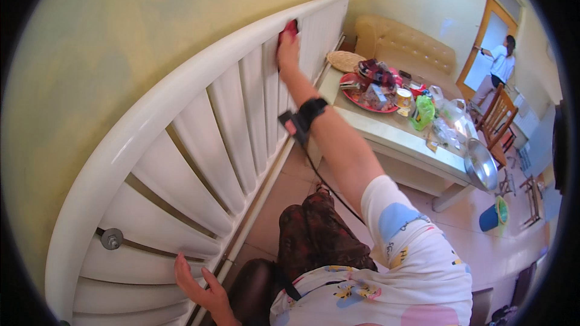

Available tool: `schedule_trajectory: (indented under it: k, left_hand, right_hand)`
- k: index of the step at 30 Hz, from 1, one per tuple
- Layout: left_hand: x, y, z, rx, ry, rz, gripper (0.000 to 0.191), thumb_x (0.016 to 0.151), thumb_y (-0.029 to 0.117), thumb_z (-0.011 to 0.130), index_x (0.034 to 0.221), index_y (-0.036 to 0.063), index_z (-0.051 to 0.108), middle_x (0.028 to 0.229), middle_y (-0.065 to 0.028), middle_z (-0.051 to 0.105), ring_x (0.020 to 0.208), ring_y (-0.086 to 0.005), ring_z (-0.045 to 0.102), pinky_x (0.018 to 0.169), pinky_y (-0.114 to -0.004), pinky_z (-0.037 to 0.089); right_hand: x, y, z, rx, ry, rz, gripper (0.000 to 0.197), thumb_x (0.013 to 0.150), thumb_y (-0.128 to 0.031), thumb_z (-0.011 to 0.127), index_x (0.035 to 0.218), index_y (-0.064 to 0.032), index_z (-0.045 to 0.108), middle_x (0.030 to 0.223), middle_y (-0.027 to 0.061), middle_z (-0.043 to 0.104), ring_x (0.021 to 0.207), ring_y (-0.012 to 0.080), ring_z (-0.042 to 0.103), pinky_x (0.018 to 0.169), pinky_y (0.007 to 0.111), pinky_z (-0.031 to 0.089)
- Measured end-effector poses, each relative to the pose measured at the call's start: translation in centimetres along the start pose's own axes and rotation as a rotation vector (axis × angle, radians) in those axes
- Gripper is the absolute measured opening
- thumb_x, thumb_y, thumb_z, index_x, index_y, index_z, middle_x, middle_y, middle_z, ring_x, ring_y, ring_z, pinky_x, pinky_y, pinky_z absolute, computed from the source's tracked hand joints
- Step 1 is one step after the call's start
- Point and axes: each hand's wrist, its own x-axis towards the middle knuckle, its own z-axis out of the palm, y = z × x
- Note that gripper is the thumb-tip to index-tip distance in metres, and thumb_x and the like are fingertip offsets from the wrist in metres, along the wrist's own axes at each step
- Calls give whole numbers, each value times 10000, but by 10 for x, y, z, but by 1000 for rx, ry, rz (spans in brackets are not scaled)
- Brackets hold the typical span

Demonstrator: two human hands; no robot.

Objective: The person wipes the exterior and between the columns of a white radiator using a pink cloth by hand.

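Note:
Along the wall runs a white column radiator (195, 70) with a thick rounded top rail; the lens bends it. My right hand (287, 54) reaches far forward with a red cloth (290, 29) bunched in its fingers. It presses the cloth against the columns just under the top rail. Some of the cloth is hidden by the hand. My left hand (204, 287) is low at the near end, fingers apart and holding nothing. Its fingertips lie close before the columns; whether they touch, I cannot tell. A grey round fastener with a bolt (112, 239) sits between two columns.
A pale table (398, 129) on my right carries a red tray (369, 107), plastic bags (423, 111) and a steel bowl (481, 165) at its corner. Beyond are a tan sofa (403, 43), a wooden chair (498, 108) and a person (500, 63) at a door. A blue bin (489, 218) stands on the floor.

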Motion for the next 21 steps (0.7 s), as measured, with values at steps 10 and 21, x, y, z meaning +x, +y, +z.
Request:
schedule_trajectory:
  k: [10, 21]
  left_hand:
    - [0, 3, -8, -20, 3, 46, 420, 844, 2, 503, 1260, -35, 458, 1289, -208, 515, 1175, -396, 475, 1005, -494, 343]
    - [-4, -9, -9, 79, 20, 12, 385, 860, 25, 515, 1238, -35, 473, 1283, -202, 522, 1170, -394, 480, 997, -484, 354]
  right_hand:
    - [-177, 15, -50, 84, -262, -187, 477, 873, -130, 536, 1320, -24, 404, 1321, 192, 404, 1246, 330, 383, 1070, 365, 278]
    - [-140, -46, -22, 180, -178, -435, 439, 777, -42, 589, 1200, -35, 474, 1291, 171, 460, 1200, 323, 446, 1027, 375, 346]
